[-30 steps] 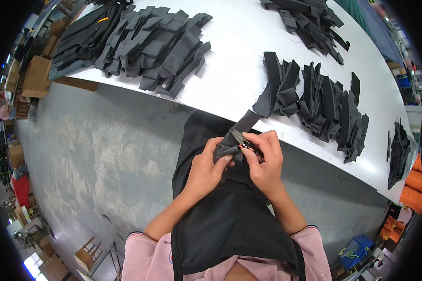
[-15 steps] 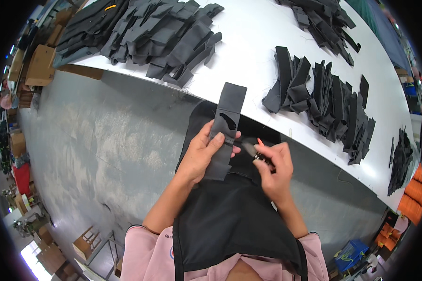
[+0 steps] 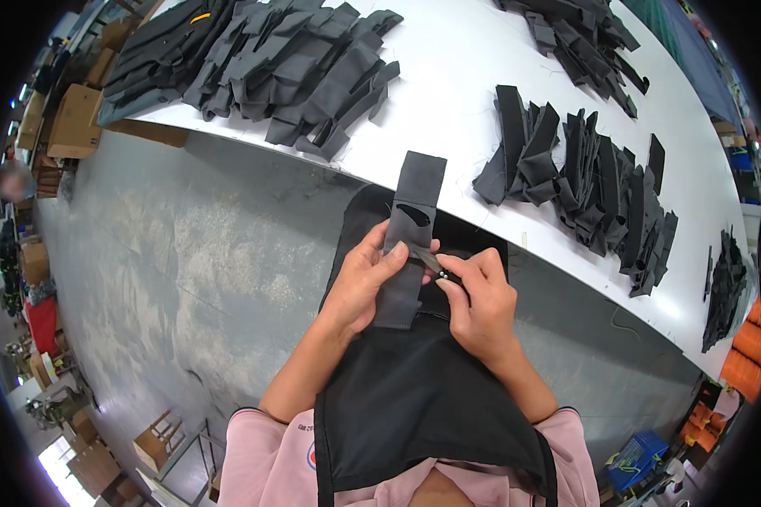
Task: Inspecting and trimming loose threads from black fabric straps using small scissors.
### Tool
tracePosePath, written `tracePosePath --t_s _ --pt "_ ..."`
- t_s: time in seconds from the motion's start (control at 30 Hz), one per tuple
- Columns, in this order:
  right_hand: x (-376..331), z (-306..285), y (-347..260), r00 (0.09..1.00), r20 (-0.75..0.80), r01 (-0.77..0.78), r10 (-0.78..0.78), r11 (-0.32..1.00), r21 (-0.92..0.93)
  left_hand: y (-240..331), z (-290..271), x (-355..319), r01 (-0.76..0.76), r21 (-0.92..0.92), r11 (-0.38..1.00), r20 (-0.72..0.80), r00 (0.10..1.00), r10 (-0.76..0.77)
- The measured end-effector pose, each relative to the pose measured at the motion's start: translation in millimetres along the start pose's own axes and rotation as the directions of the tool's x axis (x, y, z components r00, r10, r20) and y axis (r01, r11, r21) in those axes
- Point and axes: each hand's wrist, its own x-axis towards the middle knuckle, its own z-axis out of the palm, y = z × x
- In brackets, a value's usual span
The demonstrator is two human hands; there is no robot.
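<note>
My left hand grips a long dark grey fabric strip at its middle, holding it upright over my black apron; the strip has a curved cut-out near its top. My right hand pinches a small metal snipping tool whose tip touches the strip's right edge beside my left thumb. The strip's upper end overlaps the edge of the white table.
Piles of similar dark fabric pieces lie on the table: a large heap at the far left, a row at the right, another heap at the back. Cardboard boxes stand on the grey floor at left.
The strip, bunched between both hands a second ago, has been straightened out and now stands upright in my left hand. The right hand's tool has come against its edge.
</note>
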Motion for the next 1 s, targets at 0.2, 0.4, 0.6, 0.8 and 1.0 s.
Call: tracePosePath --t_s 0.2,0.4,0.6,0.8,1.0 --pt "11 -5 7 0.997 0.070 -0.049 0.040 0.990 0.132 6 -3 -5 0.093 0.230 0.969 0.004 0.995 -0.097" --pt "14 -14 7 0.989 0.149 -0.034 0.009 0.986 0.165 11 -5 -11 0.125 0.402 0.907 0.011 0.990 -0.141" --pt "24 -28 12 0.937 0.345 -0.015 -0.059 0.978 0.209 19 -9 -14 0.068 0.570 0.819 0.143 0.973 -0.180" --pt "24 -32 11 0.916 0.377 0.066 -0.134 0.980 0.189 27 -12 -15 0.138 0.555 0.820 0.223 0.925 -0.307" --pt "20 -33 9 0.915 0.334 0.200 -0.227 0.973 0.113 24 -10 -17 0.184 0.523 0.832 0.193 0.926 -0.326"
